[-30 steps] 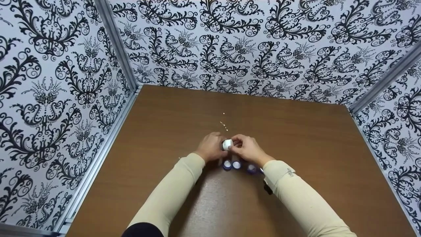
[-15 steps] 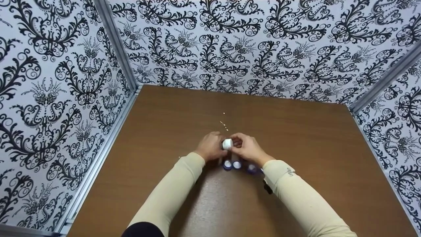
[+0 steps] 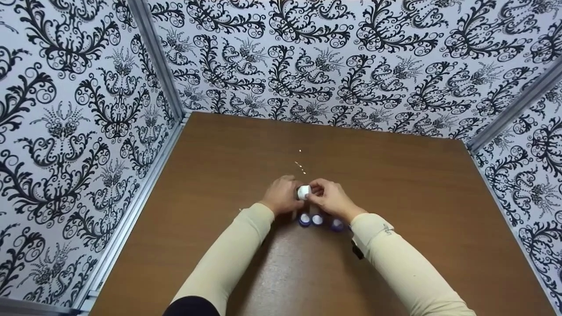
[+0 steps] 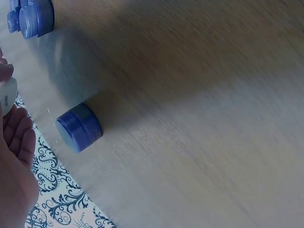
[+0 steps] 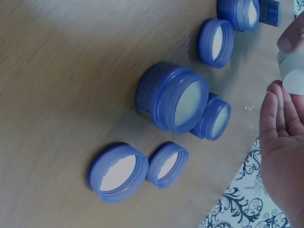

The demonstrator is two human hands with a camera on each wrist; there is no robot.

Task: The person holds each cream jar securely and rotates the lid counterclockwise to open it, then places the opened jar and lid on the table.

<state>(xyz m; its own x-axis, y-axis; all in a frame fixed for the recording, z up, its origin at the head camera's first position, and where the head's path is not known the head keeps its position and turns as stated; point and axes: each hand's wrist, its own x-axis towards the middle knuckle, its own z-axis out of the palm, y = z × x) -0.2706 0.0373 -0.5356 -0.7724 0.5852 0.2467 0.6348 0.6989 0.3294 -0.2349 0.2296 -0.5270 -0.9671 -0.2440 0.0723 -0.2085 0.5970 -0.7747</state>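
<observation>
Both hands meet over the middle of the table around a small white container (image 3: pixel 304 192) with faint print on its side. My left hand (image 3: pixel 281 195) grips its left part, which the fingers mostly hide. From the other side my right hand (image 3: pixel 332 198) pinches its right end with thumb and fingertips. In the right wrist view the container (image 5: pixel 292 72) shows a pale round end, and the right hand's other fingers (image 5: pixel 279 114) lie loosely beside it. Left of centre in the left wrist view stands a blue jar (image 4: pixel 80 127), apart from the hands.
Just below the hands are a large blue jar (image 5: pixel 159 97), a smaller jar (image 5: pixel 206 126) and blue screw lids (image 5: pixel 118 174) with white insides. Beyond the hands, tiny white bits (image 3: pixel 300 166) lie scattered on the brown table (image 3: pixel 395 175). Patterned walls (image 3: pixel 307 57) enclose the table.
The white container turns slightly between the fingers. Hands and jars stay almost where they were, while the head view shifts a little.
</observation>
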